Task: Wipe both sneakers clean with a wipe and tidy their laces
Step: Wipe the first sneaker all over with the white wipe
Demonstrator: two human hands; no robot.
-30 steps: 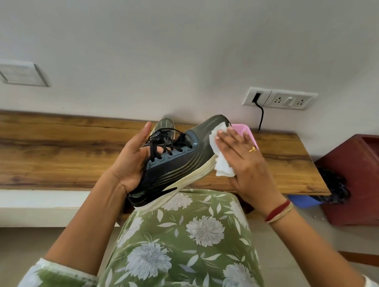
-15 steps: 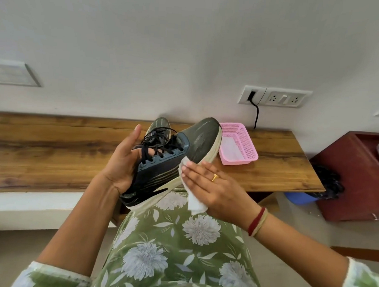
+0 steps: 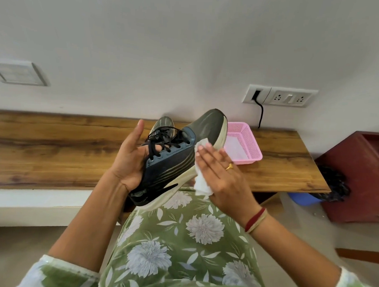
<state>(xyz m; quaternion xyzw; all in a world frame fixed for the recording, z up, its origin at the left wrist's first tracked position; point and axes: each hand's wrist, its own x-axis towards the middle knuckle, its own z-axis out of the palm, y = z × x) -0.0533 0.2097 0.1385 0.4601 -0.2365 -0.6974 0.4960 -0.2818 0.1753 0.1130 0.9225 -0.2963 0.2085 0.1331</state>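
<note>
- Sneaker (image 3: 174, 164) — the dark one with pale stripes and a cream sole is held up over the person's lap, in front of the wooden worktop (image 3: 64, 151), heel low and toward the body, toe raised and pointing away to the right.
- The left hand (image 3: 130, 160) cradles it from the left: the palm lies against the collar and heel side, fingers reach in under the black laces (image 3: 162, 140), and the thumb stands free. It is closed around the shoe rather than gripping tight.
- The right hand (image 3: 222, 177) lies flat, fingers together and stretched out, pressing a white wipe (image 3: 201, 180) against the shoe's right flank, where the upper meets the sole. The wipe is pinned under the fingers and palm; its lower corner hangs loose.
- The relation that matters: the shoe's long axis runs diagonally from lower left to upper right, and the right hand sits along the right of that line, roughly at midfoot. A stroke along the sole edge would follow the diagonal, toward the toe or back to the heel.
- The second sneaker (image 3: 164, 123) rests on the worktop behind the held one, only its toe showing; whether it has been cleaned cannot be told.
- A pink basket (image 3: 249, 146) stands on the worktop just right of the raised toe.
- Judged from this, the wiping of the first shoe is under way; the laces look loose and not yet tidied.
</note>
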